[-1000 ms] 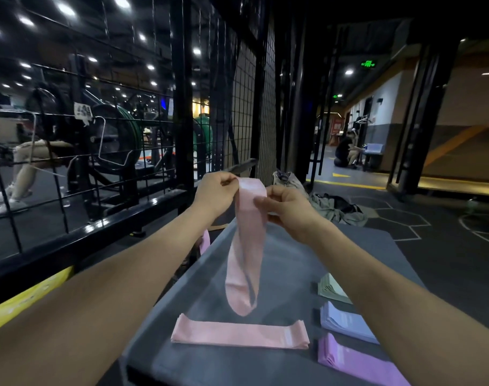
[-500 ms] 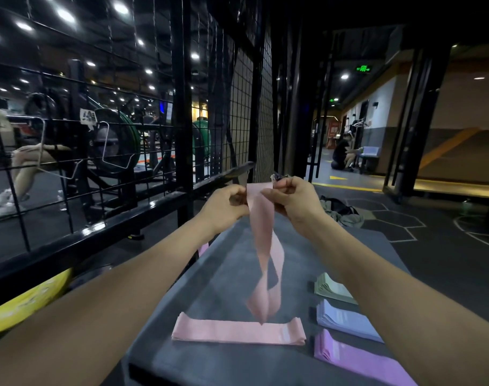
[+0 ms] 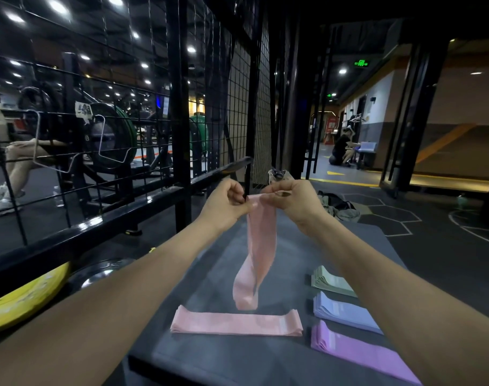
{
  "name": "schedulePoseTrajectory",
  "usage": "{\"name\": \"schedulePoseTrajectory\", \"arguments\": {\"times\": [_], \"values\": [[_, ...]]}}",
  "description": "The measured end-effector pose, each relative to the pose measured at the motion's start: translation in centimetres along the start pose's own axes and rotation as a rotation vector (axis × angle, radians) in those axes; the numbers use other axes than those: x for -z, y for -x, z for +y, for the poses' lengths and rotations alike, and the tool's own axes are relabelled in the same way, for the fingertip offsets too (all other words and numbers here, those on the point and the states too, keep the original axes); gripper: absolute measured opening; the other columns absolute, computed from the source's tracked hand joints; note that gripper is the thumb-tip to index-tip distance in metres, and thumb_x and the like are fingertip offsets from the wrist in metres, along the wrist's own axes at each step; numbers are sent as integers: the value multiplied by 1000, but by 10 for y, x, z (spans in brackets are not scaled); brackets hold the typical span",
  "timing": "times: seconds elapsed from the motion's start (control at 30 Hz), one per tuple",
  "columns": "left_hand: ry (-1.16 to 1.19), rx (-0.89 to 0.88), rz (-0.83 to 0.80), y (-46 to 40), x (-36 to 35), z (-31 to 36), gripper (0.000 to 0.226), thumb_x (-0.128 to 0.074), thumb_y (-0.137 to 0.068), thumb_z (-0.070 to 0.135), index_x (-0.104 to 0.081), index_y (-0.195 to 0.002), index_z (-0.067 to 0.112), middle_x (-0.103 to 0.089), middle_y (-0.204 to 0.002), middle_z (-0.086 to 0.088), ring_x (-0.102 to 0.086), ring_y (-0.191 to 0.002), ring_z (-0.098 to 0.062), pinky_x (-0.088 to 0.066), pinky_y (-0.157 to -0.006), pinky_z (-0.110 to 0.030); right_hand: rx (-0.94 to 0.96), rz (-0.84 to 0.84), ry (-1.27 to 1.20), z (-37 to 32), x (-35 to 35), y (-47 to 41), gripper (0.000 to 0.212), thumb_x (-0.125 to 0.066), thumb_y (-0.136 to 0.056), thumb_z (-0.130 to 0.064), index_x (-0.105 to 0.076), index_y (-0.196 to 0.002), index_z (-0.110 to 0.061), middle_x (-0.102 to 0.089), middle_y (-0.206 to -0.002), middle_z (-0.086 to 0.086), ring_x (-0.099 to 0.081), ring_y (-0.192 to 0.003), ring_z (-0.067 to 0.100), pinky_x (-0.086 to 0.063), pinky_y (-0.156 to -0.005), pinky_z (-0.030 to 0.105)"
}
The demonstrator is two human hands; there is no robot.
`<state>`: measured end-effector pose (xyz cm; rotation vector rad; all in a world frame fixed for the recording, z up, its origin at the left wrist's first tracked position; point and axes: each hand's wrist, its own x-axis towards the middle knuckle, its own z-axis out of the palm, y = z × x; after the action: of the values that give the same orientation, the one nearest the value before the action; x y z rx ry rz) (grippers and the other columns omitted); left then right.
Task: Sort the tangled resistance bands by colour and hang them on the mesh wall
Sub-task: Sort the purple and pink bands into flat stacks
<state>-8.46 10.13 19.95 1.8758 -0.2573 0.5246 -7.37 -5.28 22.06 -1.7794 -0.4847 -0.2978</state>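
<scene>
While both hands hold it up by its top edge, the pink band hangs over the grey surface with a twist low in its loop, and that twist is what the step in hand has to deal with. In the head view, the only one, the left hand has its fingers curled in, pinching the band's upper left corner, and the right hand pinches the upper right corner likewise, the two hands nearly touching. The band's lower end dangles just above the folded pink stack lying flat on the surface; to the right of it lie a green stack, a blue stack and a purple stack, each apart from the others. To do this well, I judge, the hands should draw apart along the top edge so the loop opens and the twist falls out, then lower the band flat and square onto the pink stack, edges matched. The mesh wall stands to the left with wire hooks on it; no band hangs there that I can see, so hanging looks like a later step.
</scene>
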Motion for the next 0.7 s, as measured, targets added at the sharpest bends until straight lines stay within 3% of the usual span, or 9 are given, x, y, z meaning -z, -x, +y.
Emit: {"name": "schedulePoseTrajectory", "arguments": {"times": [0.1, 0.23, 0.33, 0.43, 0.5, 0.6, 0.7], "values": [[-52, -86, -75, 3, -1, 6, 16, -70, -80, 7, -59, -90, 14, -58, -80, 4, -54, -74, -10, -47, -73, -20, 15, -10, -22, -2, 1, 0, 9, -70, -77, 1, -68, -78, -8, -61, -65, 2, -57, -62, 12, -48, -64, 19], [-58, -88, -68, 3, -3, 5, 6, -65, -85, 8, -67, -88, 13, -66, -86, -4, -59, -84, -15, -50, -88, -36, 28, -45, -3, -2, 5, 2, 11, -69, -80, -1, -70, -90, 3, -62, -65, -2, -56, -51, -7, -43, -55, 7], [-15, -23, -45, 5, -6, 3, 6, -65, -85, 8, -67, -86, 14, -63, -78, -3, -58, -77, -17, -51, -89, -44, 39, 19, 85, 2, 9, 1, 15, -71, -79, -5, -68, -93, -1, -55, -65, -4, -51, -53, 1, -41, -52, 6], [3, 20, 42, 3, -10, 2, 13, -67, -84, 10, -66, -79, 22, -63, -76, -1, -62, -78, -24, -55, -85, -47, 39, 69, 136, 6, 10, 3, 11, -73, -79, -7, -62, -77, -10, -54, -59, -3, -46, -48, 5, -40, -46, 14], [12, 24, 70, 2, -12, 2, 18, -66, -84, 10, -65, -75, 25, -64, -74, 0, -63, -77, -22, -56, -81, -44, 6, 14, 67, 9, 6, 7, 19, -65, -85, -7, -60, -67, -10, -60, -52, -4, -53, -43, 4, -47, -45, 17], [3, -34, 18, 5, -18, 1, 10, -67, -84, 14, -68, -78, 22, -64, -71, 2, -57, -61, -6, -51, -63, -27, -134, -24, -57, 7, 0, 13, 31, -59, -92, -21, -62, -66, -4, -64, -63, 10, -61, -54, 15, -56, -59, 26], [-9, -102, -26, 11, -20, 3, 10, -68, -84, 21, -72, -88, 13, -68, -76, 4, -63, -67, -3, -52, -68, -20, -287, 42, -205, 3, 1, 14, 36, -63, -88, -35, -61, -66, -6, -65, -62, 9, -63, -54, 16, -57, -62, 29]]}}
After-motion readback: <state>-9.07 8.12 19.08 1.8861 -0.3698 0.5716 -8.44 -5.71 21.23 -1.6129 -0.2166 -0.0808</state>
